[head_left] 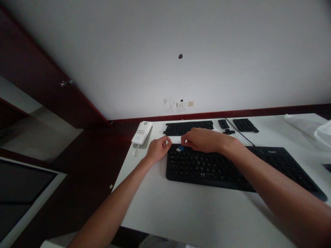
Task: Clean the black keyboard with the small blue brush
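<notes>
A white power bank (141,133) lies at the left edge of the white bench (181,213). Just right of it, your left hand (158,148) rests on the bench beside the black keyboard (232,168), its grip loosely curled with the fingers pinched on nothing I can make out. Your right hand (203,139) sits over the keyboard's upper left corner, its grip pinching a small blue tool (180,148) against the keys. Behind lie rows of loose black keycaps (188,127).
</notes>
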A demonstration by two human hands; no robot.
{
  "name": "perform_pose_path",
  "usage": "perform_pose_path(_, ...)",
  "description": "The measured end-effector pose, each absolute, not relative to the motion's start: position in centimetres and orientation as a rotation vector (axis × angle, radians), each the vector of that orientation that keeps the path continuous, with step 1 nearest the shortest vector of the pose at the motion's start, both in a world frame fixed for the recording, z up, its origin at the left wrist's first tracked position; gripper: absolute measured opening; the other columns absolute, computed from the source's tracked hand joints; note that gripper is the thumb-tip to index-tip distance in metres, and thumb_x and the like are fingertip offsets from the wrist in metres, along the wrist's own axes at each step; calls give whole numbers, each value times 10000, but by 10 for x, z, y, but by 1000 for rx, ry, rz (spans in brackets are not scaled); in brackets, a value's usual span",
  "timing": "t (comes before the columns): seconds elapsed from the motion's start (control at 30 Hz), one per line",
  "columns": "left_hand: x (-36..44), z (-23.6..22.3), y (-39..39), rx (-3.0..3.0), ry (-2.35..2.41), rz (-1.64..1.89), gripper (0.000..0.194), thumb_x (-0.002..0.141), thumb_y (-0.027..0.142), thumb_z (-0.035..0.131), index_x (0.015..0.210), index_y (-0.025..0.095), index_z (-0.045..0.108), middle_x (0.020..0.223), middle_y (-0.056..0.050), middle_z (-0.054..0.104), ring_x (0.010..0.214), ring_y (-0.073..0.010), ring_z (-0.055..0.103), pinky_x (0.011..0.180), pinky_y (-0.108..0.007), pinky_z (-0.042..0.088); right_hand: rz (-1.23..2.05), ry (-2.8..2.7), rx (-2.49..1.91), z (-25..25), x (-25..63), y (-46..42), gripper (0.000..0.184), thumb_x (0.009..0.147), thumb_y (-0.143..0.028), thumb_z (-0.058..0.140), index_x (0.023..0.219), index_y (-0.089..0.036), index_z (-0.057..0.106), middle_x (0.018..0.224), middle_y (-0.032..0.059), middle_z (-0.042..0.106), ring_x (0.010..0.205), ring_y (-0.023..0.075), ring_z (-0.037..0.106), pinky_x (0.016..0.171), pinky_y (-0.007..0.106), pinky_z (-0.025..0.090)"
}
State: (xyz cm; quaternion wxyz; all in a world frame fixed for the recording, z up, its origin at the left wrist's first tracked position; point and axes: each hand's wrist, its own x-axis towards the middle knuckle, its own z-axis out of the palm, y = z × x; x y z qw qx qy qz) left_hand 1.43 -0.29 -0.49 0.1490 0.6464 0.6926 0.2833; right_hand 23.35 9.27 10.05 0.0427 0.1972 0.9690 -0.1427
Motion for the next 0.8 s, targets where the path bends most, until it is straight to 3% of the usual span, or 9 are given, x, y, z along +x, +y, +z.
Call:
perform_pose_path(0.2,14,-5,-3,1901,2001,751,265,962,404,503,909,228,693,642,26,588,582,-128,490,586,-260,254,-365,2964,691,101,236,97,281,925,-172,541,1043,-229,789,992,102,781,939,290,730,751,327,458)
perform_pose_path(0.8,13,-7,-2,1900,1998,767,261,964,398,509,910,228,700,645,31,598,583,-121,494,594,-252,266,-346,2970,664,100,234,94,273,956,-225,519,1050,-232,775,1006,86,783,920,284,728,727,323,441)
